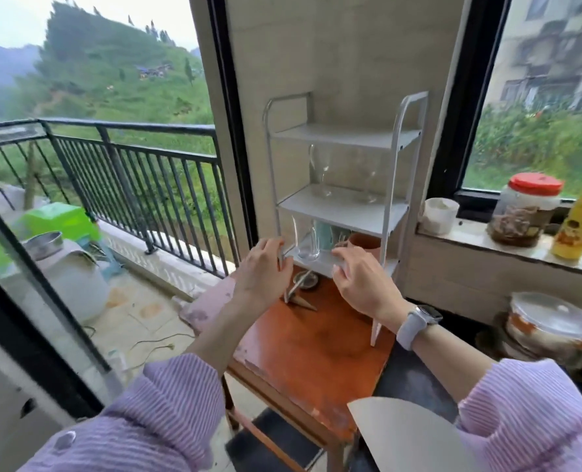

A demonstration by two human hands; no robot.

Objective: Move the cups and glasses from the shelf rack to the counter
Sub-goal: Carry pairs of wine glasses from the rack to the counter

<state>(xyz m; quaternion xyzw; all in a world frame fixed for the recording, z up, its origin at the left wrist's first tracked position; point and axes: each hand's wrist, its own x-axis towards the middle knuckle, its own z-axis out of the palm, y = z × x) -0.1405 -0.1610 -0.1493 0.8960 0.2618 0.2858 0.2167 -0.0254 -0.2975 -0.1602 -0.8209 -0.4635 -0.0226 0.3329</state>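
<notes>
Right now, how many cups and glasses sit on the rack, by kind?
Clear glasses, middle shelf: 2
Clear glasses, bottom shelf: 1
Teal cups, bottom shelf: 1
Brown cups, bottom shelf: 1
Total: 5; more may be hidden behind the hands.

Right hand (361, 284) hides part of the orange cup (364, 240).

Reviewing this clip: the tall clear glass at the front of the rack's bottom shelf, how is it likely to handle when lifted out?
The tall clear glass looks thin-walled, so probably light but fragile. Its smooth sides may be slippery in a bare grip. Being tall and narrow under the low middle shelf, it could tip or knock the neighbouring teal cup.
</notes>
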